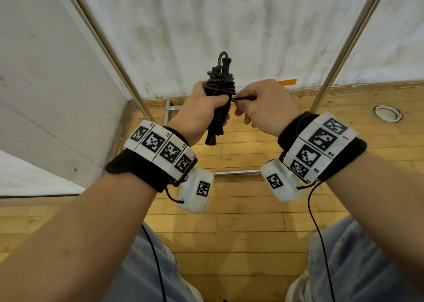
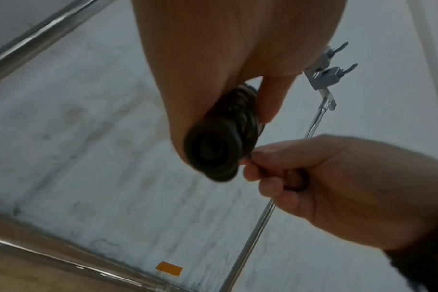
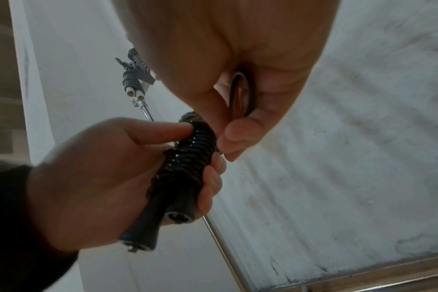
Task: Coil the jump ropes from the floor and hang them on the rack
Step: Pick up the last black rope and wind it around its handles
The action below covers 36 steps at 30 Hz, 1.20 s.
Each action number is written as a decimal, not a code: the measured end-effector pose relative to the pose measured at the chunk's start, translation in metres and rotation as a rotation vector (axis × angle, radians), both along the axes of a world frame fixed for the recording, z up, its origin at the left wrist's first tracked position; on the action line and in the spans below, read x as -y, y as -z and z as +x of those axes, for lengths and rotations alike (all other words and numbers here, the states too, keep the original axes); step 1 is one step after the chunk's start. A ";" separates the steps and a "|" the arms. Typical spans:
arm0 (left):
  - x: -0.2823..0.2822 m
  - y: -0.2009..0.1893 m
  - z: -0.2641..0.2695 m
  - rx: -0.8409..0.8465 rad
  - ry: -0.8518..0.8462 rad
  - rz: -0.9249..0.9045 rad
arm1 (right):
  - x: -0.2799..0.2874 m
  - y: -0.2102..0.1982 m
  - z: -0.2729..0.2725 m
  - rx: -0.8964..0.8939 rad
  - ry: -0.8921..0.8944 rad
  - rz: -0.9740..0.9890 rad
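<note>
A black jump rope (image 1: pixel 220 88) is wound in tight turns around its two handles (image 3: pixel 188 158). My left hand (image 1: pixel 202 111) grips this bundle upright at chest height, thumb across the coils. My right hand (image 1: pixel 263 109) pinches the loose end of the cord (image 1: pixel 244 98) just right of the bundle, and a small loop of cord (image 3: pixel 240 94) shows inside its curled fingers. The handle butts (image 2: pixel 213 154) point down toward the left wrist camera. The metal rack's poles (image 1: pixel 110 51) rise on either side of my hands.
Hooks on a clamp (image 2: pixel 325 75) sit high on the right pole (image 1: pixel 344 47). Another wound rope (image 3: pixel 134 79) hangs at the top of a pole. A white wall (image 1: pixel 252 26) stands behind; wooden floor (image 1: pixel 241 210) and the rack's base bar (image 1: pixel 234 172) lie below.
</note>
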<state>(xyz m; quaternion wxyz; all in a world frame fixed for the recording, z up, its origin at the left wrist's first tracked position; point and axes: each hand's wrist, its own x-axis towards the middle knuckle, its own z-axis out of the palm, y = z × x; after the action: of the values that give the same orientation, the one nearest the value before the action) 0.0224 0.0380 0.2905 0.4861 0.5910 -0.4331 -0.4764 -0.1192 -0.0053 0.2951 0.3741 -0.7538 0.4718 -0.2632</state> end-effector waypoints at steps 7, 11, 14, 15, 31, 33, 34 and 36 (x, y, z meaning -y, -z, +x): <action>-0.005 0.002 0.000 0.028 0.025 -0.093 | -0.004 -0.002 0.002 -0.003 0.011 -0.071; -0.005 0.002 -0.002 0.098 -0.013 -0.113 | -0.005 0.003 0.006 0.014 0.028 -0.086; -0.006 0.003 -0.004 0.221 -0.084 -0.181 | -0.005 0.005 0.007 0.098 0.071 -0.016; -0.006 0.003 -0.004 0.242 -0.126 -0.196 | -0.004 0.004 0.007 0.117 0.086 0.002; -0.006 0.009 -0.001 0.351 0.081 -0.150 | -0.010 -0.007 0.004 -0.051 -0.132 -0.120; -0.006 0.011 0.000 0.399 0.118 -0.167 | -0.011 -0.006 0.005 0.026 -0.084 -0.085; -0.006 0.010 0.000 0.416 0.114 -0.174 | -0.011 -0.006 0.004 0.052 -0.071 -0.080; -0.005 0.008 0.001 0.425 0.092 -0.173 | -0.011 -0.006 0.003 0.099 -0.032 -0.107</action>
<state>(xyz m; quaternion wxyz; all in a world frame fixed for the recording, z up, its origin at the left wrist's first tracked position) 0.0230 0.0434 0.2823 0.4106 0.6139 -0.5912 -0.3240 -0.1157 0.0060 0.3007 0.3602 -0.7662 0.4260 -0.3190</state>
